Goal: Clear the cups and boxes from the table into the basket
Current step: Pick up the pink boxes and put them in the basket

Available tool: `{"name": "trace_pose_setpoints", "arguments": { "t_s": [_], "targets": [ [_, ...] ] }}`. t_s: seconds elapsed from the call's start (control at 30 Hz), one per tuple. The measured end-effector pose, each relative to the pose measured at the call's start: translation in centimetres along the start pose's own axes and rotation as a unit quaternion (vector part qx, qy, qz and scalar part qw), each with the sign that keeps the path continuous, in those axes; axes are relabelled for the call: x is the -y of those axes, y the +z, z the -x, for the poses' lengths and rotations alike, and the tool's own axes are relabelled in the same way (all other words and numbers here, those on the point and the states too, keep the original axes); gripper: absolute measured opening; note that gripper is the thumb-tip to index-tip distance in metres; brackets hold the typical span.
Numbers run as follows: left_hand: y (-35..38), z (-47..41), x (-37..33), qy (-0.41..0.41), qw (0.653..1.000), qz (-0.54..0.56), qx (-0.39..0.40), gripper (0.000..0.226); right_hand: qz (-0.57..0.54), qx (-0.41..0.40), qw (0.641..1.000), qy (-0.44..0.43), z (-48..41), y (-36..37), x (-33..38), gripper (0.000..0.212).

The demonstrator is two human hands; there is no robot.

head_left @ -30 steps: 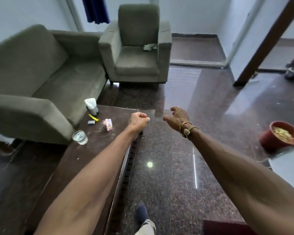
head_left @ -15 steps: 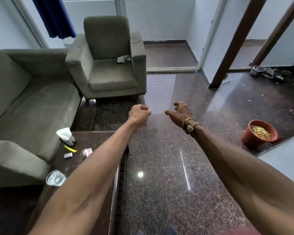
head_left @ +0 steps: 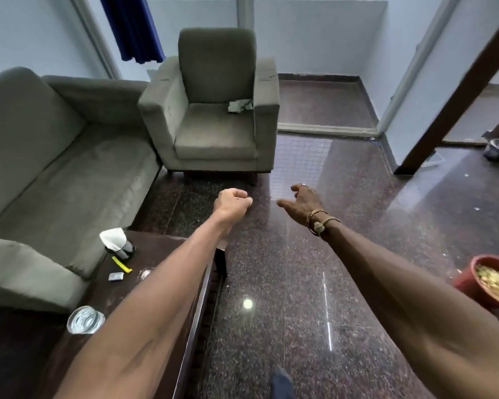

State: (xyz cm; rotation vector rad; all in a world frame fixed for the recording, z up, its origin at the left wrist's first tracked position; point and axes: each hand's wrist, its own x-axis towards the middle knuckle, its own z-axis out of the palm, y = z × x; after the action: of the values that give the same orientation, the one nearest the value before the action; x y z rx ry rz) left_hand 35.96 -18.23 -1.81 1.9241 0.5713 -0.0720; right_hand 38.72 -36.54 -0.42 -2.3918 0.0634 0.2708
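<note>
The glass cup (head_left: 85,319) is sitting on the table (head_left: 156,254), well behind the left hand (head_left: 232,201) and left of its forearm, with 1 small box (head_left: 116,276) lying nearer that hand. The left hand is curling into an empty fist; the right hand (head_left: 303,201) is hanging relaxed just beside it, holding nothing.

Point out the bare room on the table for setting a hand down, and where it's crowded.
Bare: the table strip between the small box and the glass, bordered by the sofa arm and the left forearm. Crowded: the far end, where the white cup, yellow strip and small box sit close together.
</note>
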Motion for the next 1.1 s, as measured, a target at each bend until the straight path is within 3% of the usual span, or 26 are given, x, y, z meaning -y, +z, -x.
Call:
{"name": "trace_pose_setpoints", "arguments": {
  "t_s": [0.13, 0.3, 0.67, 1.0, 1.1],
  "targets": [
    [-3.8, -3.2, -1.8, 0.0, 0.998, 0.016, -0.061, 0.021, 0.004, -0.003, 0.998, -0.06, -4.4, -0.3, 4.9, 0.059],
    [-8.0, -6.3, -0.9, -0.029, 0.993, 0.02, -0.112, 0.022, 0.005, 0.043, 0.994, -0.1, -7.9, 2.8, 9.9, 0.067],
    [-17.3, -10.2, 12.6, -0.153, 0.974, 0.039, -0.163, 0.024, 0.1, 0.206, 0.967, -0.113, -9.0, 20.6, 15.3, 0.065],
    [-29.6, -10.3, 16.8, -0.21, 0.933, 0.07, -0.282, 0.026, 0.092, 0.268, 0.933, -0.222, -8.7, 29.7, 28.8, 0.067],
    [-31.2, -9.8, 18.3, -0.233, 0.919, 0.076, -0.31, 0.014, 0.093, 0.291, 0.923, -0.235, -8.5, 32.3, 30.6, 0.067]
  ]
}}
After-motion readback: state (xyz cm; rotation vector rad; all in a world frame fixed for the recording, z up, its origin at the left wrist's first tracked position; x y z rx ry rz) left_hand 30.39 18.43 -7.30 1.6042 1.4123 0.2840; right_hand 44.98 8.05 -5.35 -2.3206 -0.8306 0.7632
